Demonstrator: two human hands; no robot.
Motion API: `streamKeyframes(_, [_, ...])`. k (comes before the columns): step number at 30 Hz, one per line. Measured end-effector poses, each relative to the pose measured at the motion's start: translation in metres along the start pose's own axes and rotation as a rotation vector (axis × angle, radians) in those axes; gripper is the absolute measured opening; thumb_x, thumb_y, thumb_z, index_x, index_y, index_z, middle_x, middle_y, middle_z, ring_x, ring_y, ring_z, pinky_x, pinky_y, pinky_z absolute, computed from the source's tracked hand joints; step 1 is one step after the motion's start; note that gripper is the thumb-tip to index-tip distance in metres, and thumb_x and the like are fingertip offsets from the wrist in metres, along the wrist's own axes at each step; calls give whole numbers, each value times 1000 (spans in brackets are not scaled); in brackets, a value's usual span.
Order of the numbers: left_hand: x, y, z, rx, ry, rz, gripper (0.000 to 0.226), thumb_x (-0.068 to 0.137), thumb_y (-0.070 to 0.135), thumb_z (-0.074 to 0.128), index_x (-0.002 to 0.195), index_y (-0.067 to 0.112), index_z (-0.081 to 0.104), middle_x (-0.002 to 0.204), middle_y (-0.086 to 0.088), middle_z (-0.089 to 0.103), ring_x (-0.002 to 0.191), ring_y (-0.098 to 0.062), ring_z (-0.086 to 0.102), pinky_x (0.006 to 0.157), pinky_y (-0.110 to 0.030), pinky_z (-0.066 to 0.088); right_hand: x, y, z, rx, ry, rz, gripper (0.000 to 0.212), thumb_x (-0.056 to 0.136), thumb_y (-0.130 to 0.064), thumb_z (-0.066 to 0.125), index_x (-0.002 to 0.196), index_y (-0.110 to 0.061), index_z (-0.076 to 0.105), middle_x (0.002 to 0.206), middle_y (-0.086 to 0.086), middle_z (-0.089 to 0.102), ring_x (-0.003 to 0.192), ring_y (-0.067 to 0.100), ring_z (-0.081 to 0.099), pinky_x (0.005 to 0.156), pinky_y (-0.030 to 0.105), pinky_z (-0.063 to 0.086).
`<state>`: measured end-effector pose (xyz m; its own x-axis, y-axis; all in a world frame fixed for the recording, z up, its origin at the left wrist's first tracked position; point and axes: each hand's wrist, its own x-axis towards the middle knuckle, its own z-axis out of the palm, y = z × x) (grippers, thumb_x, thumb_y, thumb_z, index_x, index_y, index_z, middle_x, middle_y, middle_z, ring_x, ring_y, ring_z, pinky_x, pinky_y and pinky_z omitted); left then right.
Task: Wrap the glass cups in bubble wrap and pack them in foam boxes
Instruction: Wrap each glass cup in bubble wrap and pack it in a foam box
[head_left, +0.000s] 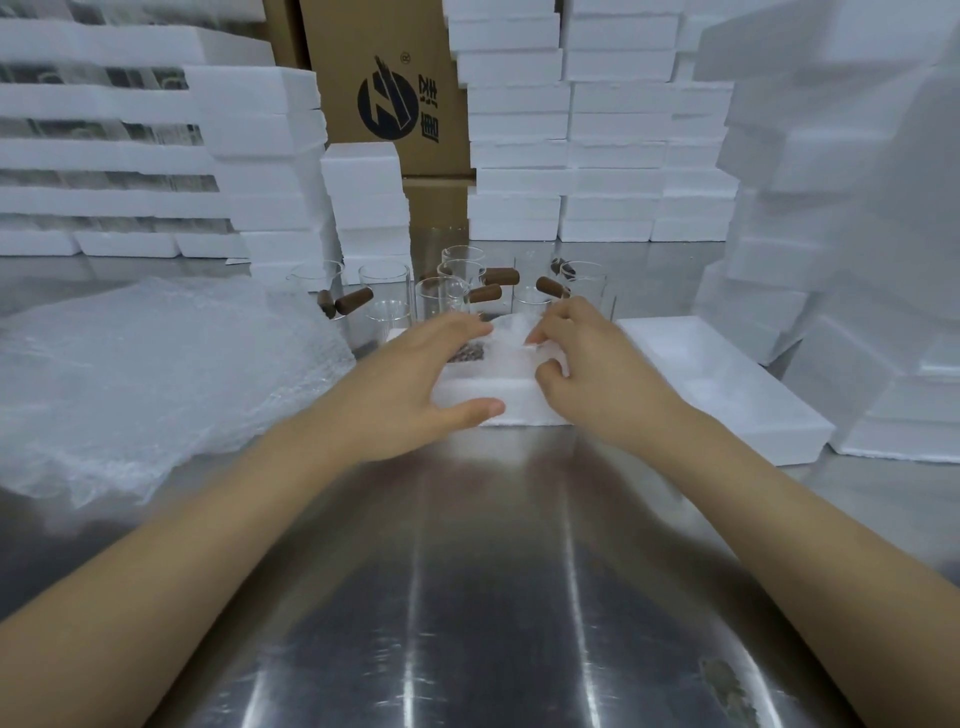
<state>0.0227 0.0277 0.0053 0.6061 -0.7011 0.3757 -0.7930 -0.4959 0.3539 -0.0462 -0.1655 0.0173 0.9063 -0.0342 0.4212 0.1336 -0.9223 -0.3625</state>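
Here, in the middle of the frame, both hands work at a small open foam box (488, 402) that sits on the steel bench (467, 597). The left hand (415, 387) is spread wide, its thumb laid along the box's near wall and its fingers reaching over the left side, so its grip is open and resting on the foam rather than closed around it. The right hand (587, 364) curls at the box's right side, its fingertips pinching or pressing the bubble-wrapped cup (506, 338) that lies inside the box; a dark brown patch, perhaps the cup's handle, shows through the wrap at the left. Whether that grip truly closes on the wrap cannot be told, as the fingers hide the contact. Just right of the hands lies a second, larger foam box (727, 384), open and white inside. At the left of the frame a loose heap of bubble wrap (156, 374) spreads over the bench. Behind the hands stands a cluster of bare glass cups (447, 296) with brown wooden handles (501, 276), upright and close together. Stacks of foam lids and boxes (571, 130) fill the upper frame on both sides, and a brown cardboard carton (384, 93) with a dark printed logo stands at upper centre.
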Motion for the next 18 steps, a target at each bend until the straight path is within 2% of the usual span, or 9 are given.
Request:
streamKeyframes(4, [12,11,8,143,124,1,79,79,74,36,141,24,42,139,8,48,125,-11,45,96,-25,34,1,-4,1,-7,-4,13,35,87,-9,50,120,-6,59,129,5,44,105,24,54,90,32,41])
streamKeyframes(7, [17,16,13,226,135,66,67,86,64,47,133,18,52,136,4,52,121,-16,48,95,-28,37,2,-5,1,22,-13,6,47,86,-9,51,133,-11,48,134,5,43,114,22,50,94,31,39])
streamKeyframes(10, [22,18,16,225,122,75,63,82,60,56,124,13,58,143,3,46,126,-15,46,101,-33,39,6,-2,1,-18,-51,1,57,88,-9,49,144,-9,38,139,8,42,125,24,44,99,29,35])
streamKeyframes(12, [26,21,18,181,122,74,62,78,53,66,118,6,62,142,-2,48,126,-18,48,103,-30,37,9,-2,2,-58,-64,1,56,88,-7,47,143,-7,39,138,10,44,128,25,43,101,30,35])
streamKeyframes(14, [28,24,19,175,135,61,59,74,43,73,112,-1,64,134,-8,54,119,-23,54,98,-24,36,12,-4,3,-73,-57,19,54,85,-4,46,139,-4,42,136,12,46,126,27,44,99,31,37])
streamKeyframes(18, [27,26,20,183,134,43,60,73,42,74,110,-4,64,112,-12,54,91,-26,57,81,-29,43,12,-5,5,-65,-19,49,41,82,-2,47,123,0,49,125,16,51,111,31,50,90,36,42])
